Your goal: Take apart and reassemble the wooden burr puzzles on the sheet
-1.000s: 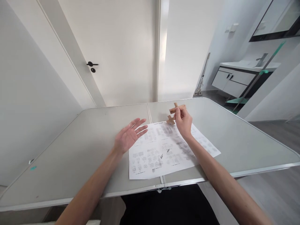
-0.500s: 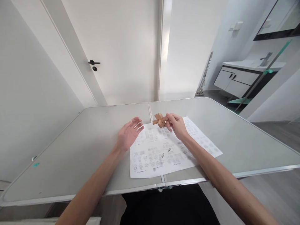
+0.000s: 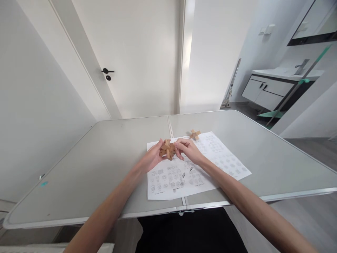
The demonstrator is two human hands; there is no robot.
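Note:
A wooden burr puzzle (image 3: 167, 150) of interlocking light-brown pieces is held just above a printed sheet. My left hand (image 3: 152, 159) is closed around its left side, with the thumb on top. From the right, my right hand (image 3: 190, 151) pinches the puzzle's right edge, its fingers curled. Part of the grip is hidden behind the fingers. Beyond my right hand, a second wooden cross-shaped piece (image 3: 195, 134) lies at the far edge of the white sheet (image 3: 163, 193), which carries small printed diagrams.
The grey folding table (image 3: 105, 168) has a metal rim and a central seam. A closed white door (image 3: 139, 63) stands behind it. To the right are a washbasin cabinet (image 3: 265, 91) and a green-and-grey pole (image 3: 289, 93).
My right hand has brought the puzzle left and nearer. My left hand, open and apart before, now grips it. The second wooden piece has come into view behind my right hand.

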